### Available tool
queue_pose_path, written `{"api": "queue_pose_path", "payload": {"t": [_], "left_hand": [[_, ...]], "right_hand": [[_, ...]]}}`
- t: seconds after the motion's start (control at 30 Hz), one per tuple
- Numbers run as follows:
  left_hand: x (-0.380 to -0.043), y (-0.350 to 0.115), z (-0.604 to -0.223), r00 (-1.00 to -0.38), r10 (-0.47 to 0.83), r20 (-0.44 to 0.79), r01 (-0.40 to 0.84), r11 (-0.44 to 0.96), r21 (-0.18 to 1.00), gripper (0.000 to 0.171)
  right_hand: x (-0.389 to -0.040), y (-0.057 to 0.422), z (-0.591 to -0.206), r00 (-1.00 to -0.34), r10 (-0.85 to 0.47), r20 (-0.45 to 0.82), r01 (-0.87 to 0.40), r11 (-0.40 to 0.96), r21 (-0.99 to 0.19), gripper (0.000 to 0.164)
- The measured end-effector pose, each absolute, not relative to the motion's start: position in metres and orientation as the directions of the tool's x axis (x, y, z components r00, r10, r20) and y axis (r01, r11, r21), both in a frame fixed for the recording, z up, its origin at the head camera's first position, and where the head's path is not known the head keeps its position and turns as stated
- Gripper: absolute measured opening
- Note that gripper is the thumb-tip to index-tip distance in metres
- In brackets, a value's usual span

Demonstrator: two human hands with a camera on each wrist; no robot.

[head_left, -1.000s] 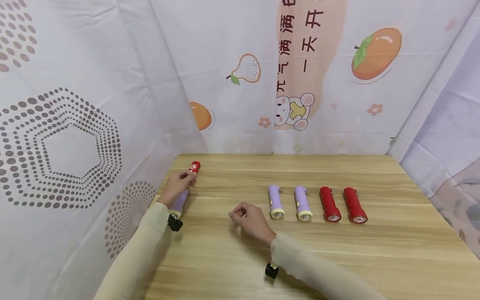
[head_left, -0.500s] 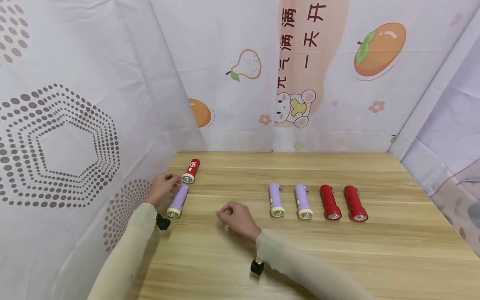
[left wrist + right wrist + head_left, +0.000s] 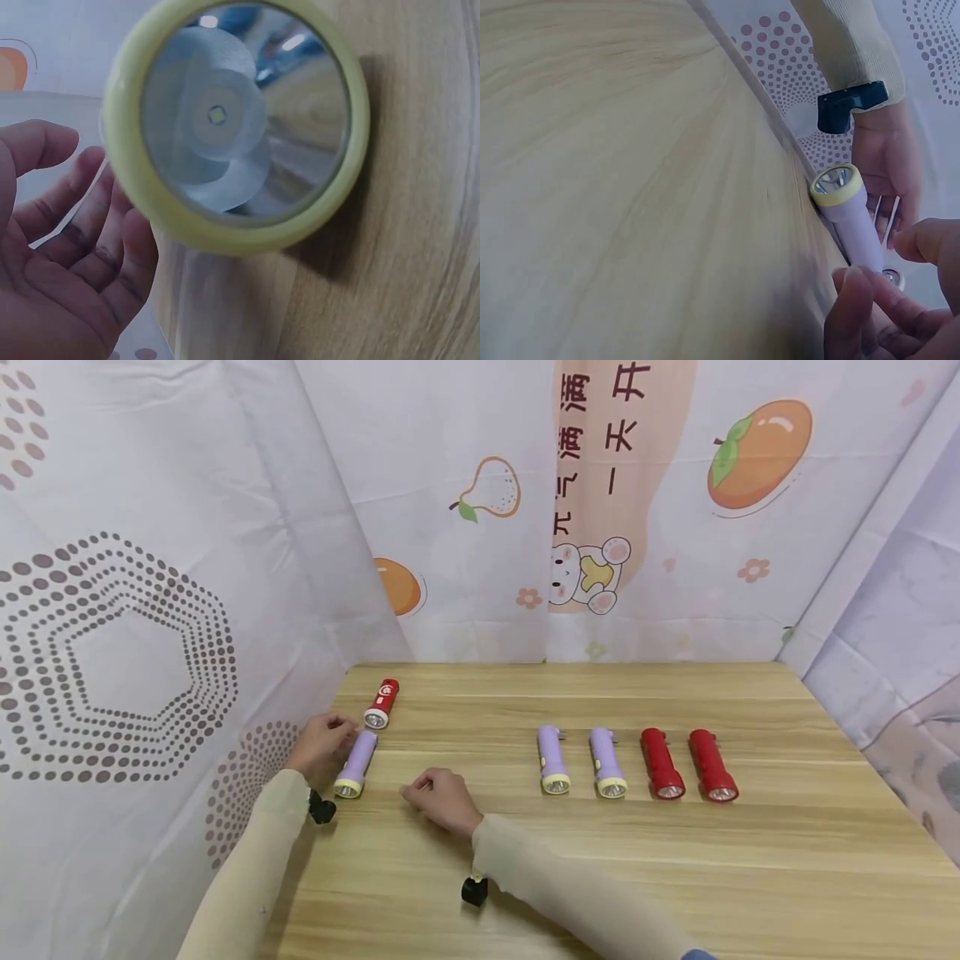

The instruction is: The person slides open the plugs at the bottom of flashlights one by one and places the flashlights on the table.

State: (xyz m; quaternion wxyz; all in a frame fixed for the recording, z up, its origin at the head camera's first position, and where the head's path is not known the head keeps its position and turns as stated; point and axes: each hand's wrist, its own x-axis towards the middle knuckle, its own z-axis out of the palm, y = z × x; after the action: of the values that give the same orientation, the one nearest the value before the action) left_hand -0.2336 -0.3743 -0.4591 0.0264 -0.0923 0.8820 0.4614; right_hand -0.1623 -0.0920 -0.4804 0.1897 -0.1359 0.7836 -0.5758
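Note:
A purple flashlight [image 3: 356, 764] with a yellow rim lies at the table's left side. My left hand [image 3: 321, 745] is just left of it, fingers loosely bent and holding nothing. In the left wrist view the flashlight's yellow-rimmed lens [image 3: 232, 120] fills the middle, with the left hand [image 3: 75, 262] beside it. Behind it lies a red flashlight [image 3: 382, 703] with a white rim. My right hand [image 3: 442, 797] hovers over the table to the right of the purple flashlight, loosely curled and holding nothing; its fingers show in the right wrist view.
Farther right, two purple flashlights [image 3: 553, 760] [image 3: 606, 762] and two red flashlights [image 3: 662, 764] [image 3: 712, 765] lie in a row on the wooden table [image 3: 600, 877]. Printed curtains [image 3: 435, 643] stand along the back and both sides.
My left hand has drawn away to the left from the red and purple flashlights at the left, leaving both lying on the table. My right hand has moved left toward the purple one.

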Motion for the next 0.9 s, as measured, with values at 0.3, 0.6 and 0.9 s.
{"api": "queue_pose_path", "payload": {"t": [0.3,0.6,0.9], "left_hand": [[-0.239,-0.378,-0.468,-0.964,-0.129,-0.235,-0.267,0.531,0.804,0.037],[-0.238,-0.377,-0.473,-0.959,-0.109,-0.262,-0.277,0.554,0.785,0.041],[-0.241,-0.378,-0.473,-0.961,-0.051,-0.272,-0.255,0.541,0.801,0.047]], "right_hand": [[-0.168,-0.12,-0.485,-0.904,-0.389,-0.177,0.041,0.333,-0.942,0.02],[-0.166,-0.143,-0.482,-0.904,-0.374,-0.206,0.075,0.335,-0.939,0.02],[-0.163,-0.164,-0.485,-0.912,-0.365,-0.187,0.039,0.376,-0.926,0.023]]}}
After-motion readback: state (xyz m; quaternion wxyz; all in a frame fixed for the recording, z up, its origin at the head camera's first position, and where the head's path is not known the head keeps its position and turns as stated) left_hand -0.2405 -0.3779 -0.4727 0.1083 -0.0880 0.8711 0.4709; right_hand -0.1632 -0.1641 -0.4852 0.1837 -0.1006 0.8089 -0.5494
